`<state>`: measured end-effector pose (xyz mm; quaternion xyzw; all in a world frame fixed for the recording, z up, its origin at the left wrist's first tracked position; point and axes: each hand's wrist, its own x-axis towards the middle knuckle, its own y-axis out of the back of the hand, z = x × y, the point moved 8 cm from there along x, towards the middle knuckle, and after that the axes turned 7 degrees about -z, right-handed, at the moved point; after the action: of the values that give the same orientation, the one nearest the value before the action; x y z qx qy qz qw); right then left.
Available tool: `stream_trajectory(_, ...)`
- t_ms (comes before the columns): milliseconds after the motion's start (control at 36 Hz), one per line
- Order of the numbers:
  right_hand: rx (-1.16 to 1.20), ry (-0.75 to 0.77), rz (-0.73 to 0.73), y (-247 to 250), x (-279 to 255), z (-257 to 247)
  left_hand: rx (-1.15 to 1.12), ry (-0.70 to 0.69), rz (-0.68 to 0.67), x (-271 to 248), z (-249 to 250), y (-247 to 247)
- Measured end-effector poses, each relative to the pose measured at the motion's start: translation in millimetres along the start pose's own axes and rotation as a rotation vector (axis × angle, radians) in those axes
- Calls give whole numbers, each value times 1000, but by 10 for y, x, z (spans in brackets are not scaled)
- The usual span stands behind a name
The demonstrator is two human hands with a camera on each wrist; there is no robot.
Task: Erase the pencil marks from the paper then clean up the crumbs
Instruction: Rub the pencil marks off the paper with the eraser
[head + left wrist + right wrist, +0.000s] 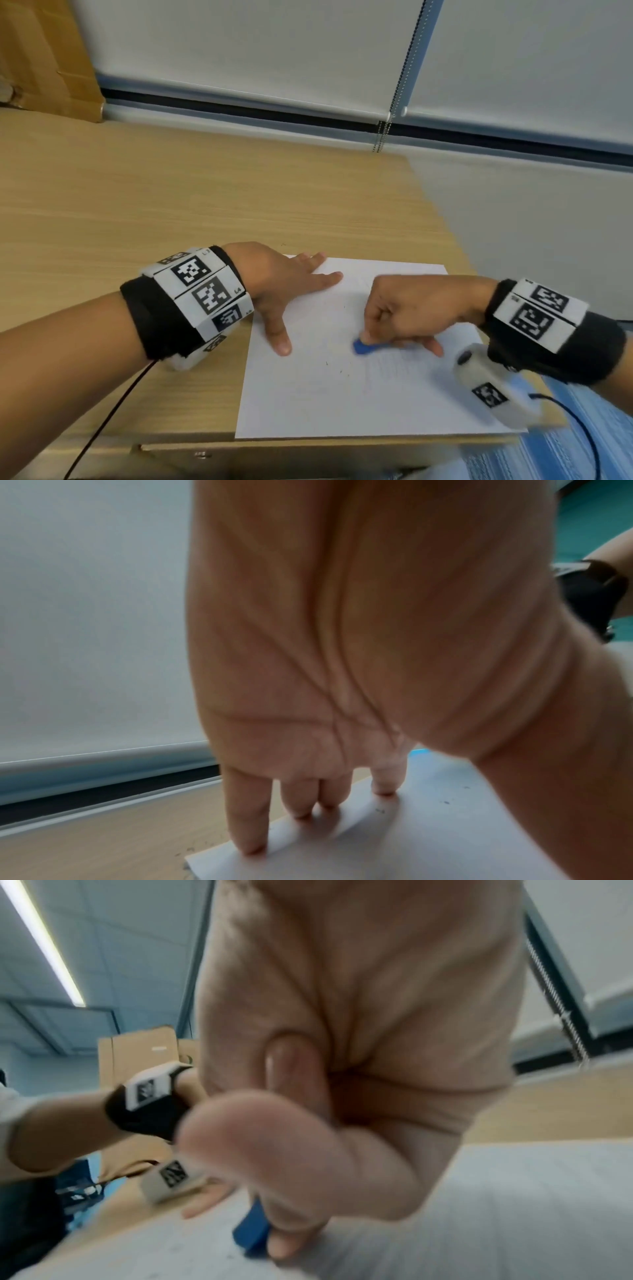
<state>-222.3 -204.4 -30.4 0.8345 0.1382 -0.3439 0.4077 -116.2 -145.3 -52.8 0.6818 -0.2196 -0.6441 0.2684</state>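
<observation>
wooden desk (pixel 137 212) under white blinds (pixel 239 51); left hand (pixel 281 284) flat on paper (pixel 342 394); right hand (pixel 400 311) fingers pinch blue eraser (pixel 363 347).

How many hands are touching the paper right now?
2. The left hand presses flat on the paper's left edge; the right hand rests mid-sheet, gripping a blue eraser against it.
</observation>
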Motion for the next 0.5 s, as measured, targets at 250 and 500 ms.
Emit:
stream_trajectory(250, -12, 0, -57, -23, 69, -35, 12, 6, 4, -6, 10, 3)
stream_trajectory(500, -1, -2, -54, 79, 136, -19, 0, 17, -3, 20, -26, -25)
